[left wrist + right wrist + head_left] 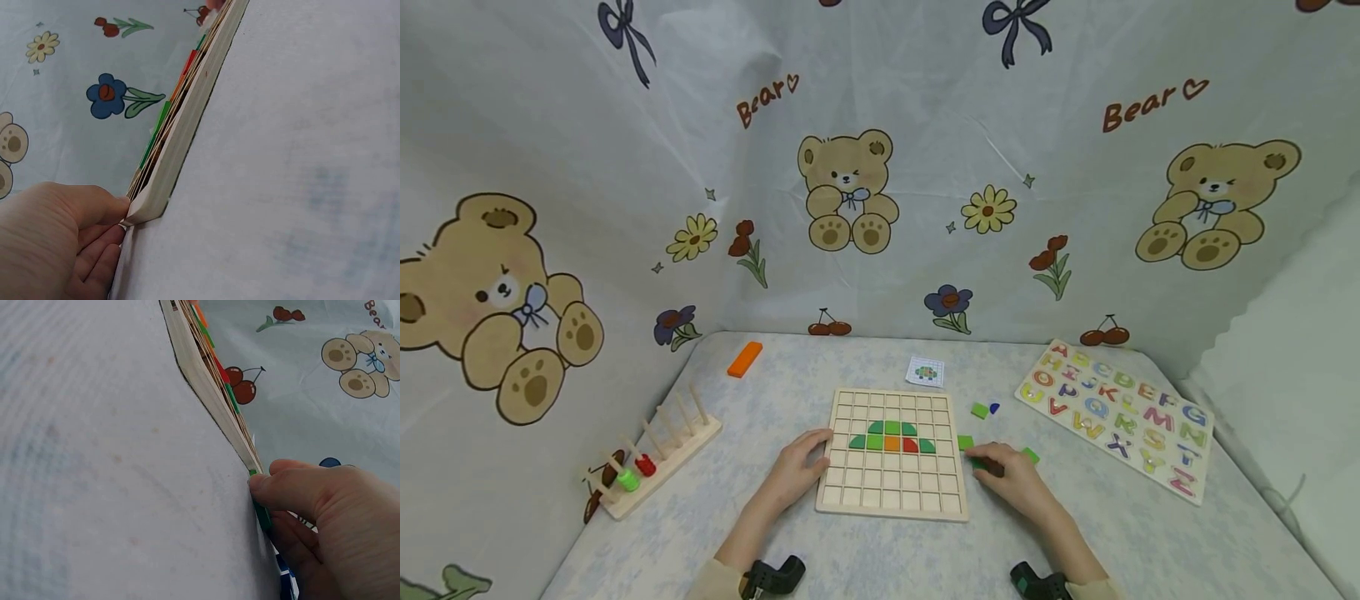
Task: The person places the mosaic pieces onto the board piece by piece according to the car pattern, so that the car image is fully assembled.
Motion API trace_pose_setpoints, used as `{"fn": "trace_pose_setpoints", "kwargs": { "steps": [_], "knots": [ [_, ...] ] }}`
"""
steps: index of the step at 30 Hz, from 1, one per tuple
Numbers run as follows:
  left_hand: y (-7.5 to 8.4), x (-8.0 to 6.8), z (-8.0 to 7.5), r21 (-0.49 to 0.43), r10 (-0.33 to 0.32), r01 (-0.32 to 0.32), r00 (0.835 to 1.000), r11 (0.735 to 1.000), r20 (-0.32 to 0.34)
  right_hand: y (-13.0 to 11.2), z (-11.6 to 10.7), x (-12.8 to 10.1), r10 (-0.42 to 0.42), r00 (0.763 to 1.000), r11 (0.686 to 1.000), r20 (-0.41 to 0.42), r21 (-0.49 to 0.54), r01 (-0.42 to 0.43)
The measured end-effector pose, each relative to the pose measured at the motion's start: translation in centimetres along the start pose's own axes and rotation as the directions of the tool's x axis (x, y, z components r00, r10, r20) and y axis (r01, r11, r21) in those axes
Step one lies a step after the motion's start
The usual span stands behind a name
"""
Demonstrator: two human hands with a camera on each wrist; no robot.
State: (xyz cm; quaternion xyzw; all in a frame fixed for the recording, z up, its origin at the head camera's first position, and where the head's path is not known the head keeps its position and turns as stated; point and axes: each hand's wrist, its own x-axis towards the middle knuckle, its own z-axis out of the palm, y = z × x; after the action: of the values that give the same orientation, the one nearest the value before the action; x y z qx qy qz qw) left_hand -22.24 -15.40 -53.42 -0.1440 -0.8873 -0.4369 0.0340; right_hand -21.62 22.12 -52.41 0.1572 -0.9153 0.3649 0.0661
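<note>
A wooden grid board [891, 492] lies at the middle of the table, with several green pieces, an orange square [892, 443] and a red piece [911, 446] set in its upper cells. My left hand [796, 467] grips the board's left edge; in the left wrist view the thumb [112, 209] presses near a corner. Beside the right edge, my right hand [1011, 475] pinches a dark green block [262, 515] between thumb and fingers, its outline partly covered. Close to those fingertips lies a light green square [966, 442]. Another green piece [1030, 455] shows just beyond the hand.
A pattern card [925, 372] lies behind the board. To its right are a green square [980, 410] and a blue piece [995, 408]. An alphabet board [1112, 417] occupies the right side. At left stand a peg rack [662, 471] with beads and an orange block [745, 359].
</note>
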Motion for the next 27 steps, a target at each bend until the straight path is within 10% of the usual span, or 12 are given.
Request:
{"fn": "trace_pose_setpoints", "kwargs": {
  "steps": [27],
  "knots": [
    [0.3,-0.1,0.0,-0.003,-0.011,0.011,1.0,1.0,-0.004,0.7,-1.9,-1.0,0.101,0.994,0.995,0.04,-0.006,-0.101]
  ]
}}
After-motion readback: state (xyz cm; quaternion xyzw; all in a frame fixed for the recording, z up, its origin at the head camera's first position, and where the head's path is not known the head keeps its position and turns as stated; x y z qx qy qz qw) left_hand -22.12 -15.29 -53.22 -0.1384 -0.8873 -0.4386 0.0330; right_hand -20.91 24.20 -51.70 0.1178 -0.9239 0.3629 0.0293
